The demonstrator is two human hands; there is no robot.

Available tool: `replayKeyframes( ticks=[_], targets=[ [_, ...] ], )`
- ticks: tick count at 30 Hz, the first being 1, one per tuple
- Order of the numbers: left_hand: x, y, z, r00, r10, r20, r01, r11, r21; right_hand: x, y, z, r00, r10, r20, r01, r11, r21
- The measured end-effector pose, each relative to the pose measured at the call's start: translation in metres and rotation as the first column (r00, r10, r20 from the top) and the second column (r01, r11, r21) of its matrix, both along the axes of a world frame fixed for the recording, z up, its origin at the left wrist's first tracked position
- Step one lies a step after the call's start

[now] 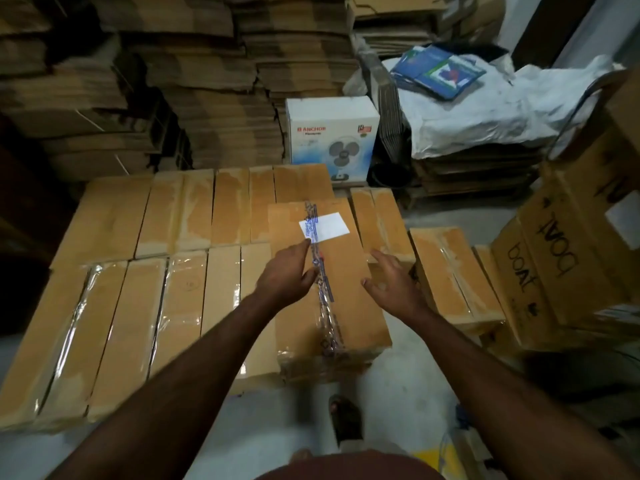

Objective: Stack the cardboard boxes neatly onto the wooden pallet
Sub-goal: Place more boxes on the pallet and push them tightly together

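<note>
Fingers straight on both hands, gripping nothing: left hand (289, 271) lies flat on top of the taped cardboard box (329, 289), fingertips at the white label (325, 227); right hand (389, 284) spread open at the box's right edge, can't tell if it touches. Looks like a push or square-up, palms nudging the box into line with its neighbours rather than lifting it. This box sits on top of the lower layer, centre frame, its near end overhanging toward the person. Lower layer of boxes (145, 271) runs in two rows across the left and centre, long sides touching, many with glossy clear tape. Wooden pallet not visible, presumably hidden under the layer. More boxes waiting right of centre: brown box (453, 275) just beside the stack, larger "boat" cartons (561, 258) at the right edge. Floor (408, 393) pale, smooth concrete, a sandalled foot (346, 420) on it at lower centre. Room dim, storeroom; flattened cardboard stacks (194, 81) fill the upper left and top, white fan box (330, 136) upper centre, white sacking (502, 109) with blue packets (440, 71) on it upper right.
</note>
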State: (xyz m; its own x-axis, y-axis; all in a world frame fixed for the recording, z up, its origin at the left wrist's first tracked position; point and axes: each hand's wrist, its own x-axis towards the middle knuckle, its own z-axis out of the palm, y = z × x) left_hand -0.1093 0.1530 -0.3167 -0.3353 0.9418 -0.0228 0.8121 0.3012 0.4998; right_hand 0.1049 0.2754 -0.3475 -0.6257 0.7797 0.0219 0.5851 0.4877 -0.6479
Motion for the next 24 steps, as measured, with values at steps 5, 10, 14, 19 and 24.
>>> replayKeyframes(
  ticks=[5, 10, 14, 19, 24],
  targets=[
    [-0.007, 0.014, 0.023, 0.992, -0.108, -0.070, 0.106, 0.994, -0.036, 0.010, 0.008, 0.045, 0.997, -0.014, -0.073, 0.017, 0.999, 0.041],
    [0.022, 0.058, 0.059, 0.962, -0.272, -0.006, 0.272, 0.962, 0.038, 0.059, 0.047, 0.095, 0.968, -0.162, -0.190, 0.188, 0.974, 0.124],
    [0.063, 0.099, 0.101, 0.926, -0.373, 0.057, 0.360, 0.918, 0.167, 0.112, 0.075, 0.132, 0.855, -0.331, -0.399, 0.390, 0.918, 0.074],
    [0.136, 0.160, 0.144, 0.862, -0.502, 0.077, 0.474, 0.850, 0.229, 0.194, 0.109, 0.158, 0.704, -0.485, -0.518, 0.587, 0.808, 0.042],
    [0.237, 0.236, 0.186, 0.769, -0.634, 0.076, 0.596, 0.755, 0.273, 0.295, 0.158, 0.189, 0.599, -0.537, -0.594, 0.710, 0.699, 0.083]
  ],
)
